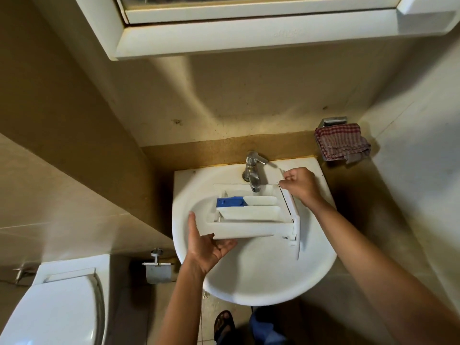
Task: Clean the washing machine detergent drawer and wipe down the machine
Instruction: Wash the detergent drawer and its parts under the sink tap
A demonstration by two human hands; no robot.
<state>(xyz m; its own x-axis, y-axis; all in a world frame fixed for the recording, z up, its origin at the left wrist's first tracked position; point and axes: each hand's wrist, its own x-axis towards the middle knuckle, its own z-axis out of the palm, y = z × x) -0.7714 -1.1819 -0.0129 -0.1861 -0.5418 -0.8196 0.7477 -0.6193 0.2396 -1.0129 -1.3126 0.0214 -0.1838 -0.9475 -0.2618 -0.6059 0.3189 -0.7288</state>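
Beige-tiled bathroom: round glossy white basin (pixel 249 292) is sitting nearest. Left hand (pixel 206 247) is gripping the rectangular white plastic detergent drawer (pixel 249 227) at its near corner, fingers curled beneath, thumb extended, over the bowl. Right hand (pixel 301 183) is pinching its front panel's far end beside the chrome tap (pixel 252 170).

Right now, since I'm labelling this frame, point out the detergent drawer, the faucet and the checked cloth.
detergent drawer (pixel 254 213), head view, white floor of its front compartment.
faucet (pixel 253 179), head view, chrome spout.
checked cloth (pixel 339 141), head view, middle of its hanging folds.
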